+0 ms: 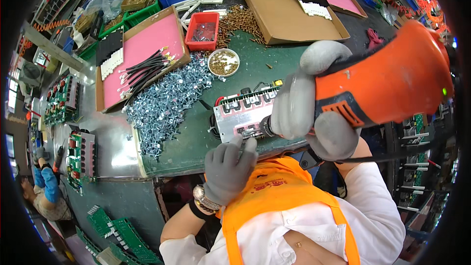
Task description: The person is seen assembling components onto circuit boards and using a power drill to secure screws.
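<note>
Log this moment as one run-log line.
left hand: steadies circuit board assembly | right hand: grips orange power screwdriver, tip on assembly | nearby: metal clip pile, screw bowl

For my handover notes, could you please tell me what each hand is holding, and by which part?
The right hand grips the orange power screwdriver around its front barrel. The left hand steadies the metal circuit assembly at its near edge.

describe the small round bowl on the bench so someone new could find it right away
Start at the green work mat in the middle of the bench, then look to its far edge, just below the red plastic tray. The round bowl sits there beside the heap of silvery metal clips. It is the only round, pale-rimmed container, filled with small brass-coloured parts.
</note>
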A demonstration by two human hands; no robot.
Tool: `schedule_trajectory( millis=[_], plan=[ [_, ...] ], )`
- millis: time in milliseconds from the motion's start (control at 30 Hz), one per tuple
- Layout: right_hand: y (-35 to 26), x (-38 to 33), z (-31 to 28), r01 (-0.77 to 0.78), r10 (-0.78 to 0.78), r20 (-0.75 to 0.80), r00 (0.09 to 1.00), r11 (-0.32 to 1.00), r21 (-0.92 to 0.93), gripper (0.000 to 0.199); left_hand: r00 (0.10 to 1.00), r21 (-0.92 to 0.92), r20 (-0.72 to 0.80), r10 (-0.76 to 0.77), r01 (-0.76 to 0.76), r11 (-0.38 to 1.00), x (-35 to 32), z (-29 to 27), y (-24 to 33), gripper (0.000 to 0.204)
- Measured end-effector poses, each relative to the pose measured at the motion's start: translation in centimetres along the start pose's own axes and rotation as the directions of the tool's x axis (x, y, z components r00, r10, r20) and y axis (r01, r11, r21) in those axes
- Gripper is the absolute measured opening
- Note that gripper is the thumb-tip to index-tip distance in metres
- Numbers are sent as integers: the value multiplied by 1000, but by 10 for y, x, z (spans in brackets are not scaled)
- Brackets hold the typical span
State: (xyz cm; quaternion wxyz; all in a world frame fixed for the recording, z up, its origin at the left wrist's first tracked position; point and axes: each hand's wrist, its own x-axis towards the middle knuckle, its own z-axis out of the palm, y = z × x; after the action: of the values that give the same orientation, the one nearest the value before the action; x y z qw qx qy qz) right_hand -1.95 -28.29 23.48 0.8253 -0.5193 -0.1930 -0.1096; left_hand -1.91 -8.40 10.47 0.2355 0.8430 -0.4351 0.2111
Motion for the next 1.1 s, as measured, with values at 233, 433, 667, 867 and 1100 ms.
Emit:
schedule_trajectory(
  millis=[233, 433, 667, 867, 1100],
  plan=[
    [-4, 20, 4, -9, 8, 305, 952, 1000, 3, 63, 998, 79, 0, -69, 69, 995, -10, 24, 19, 41],
    [0, 34, 14, -38, 21, 478, 878, 999, 25, 62, 1000, 74, 8, -20, 19, 997, -5, 25, 12, 35],
    [5, 39, 24, -50, 42, 515, 856, 999, 0, 58, 1000, 2, -22, 5, -5, 1000, -4, 28, 6, 32],
    [16, 35, 34, 17, -50, 449, 892, 997, 77, 53, 999, -22, -48, 12, -13, 1000, -5, 30, 3, 32],
    [17, 28, 26, 23, -14, 417, 909, 1000, -15, 55, 1000, -65, 6, 17, -17, 998, 0, 23, -1, 27]
  ],
)
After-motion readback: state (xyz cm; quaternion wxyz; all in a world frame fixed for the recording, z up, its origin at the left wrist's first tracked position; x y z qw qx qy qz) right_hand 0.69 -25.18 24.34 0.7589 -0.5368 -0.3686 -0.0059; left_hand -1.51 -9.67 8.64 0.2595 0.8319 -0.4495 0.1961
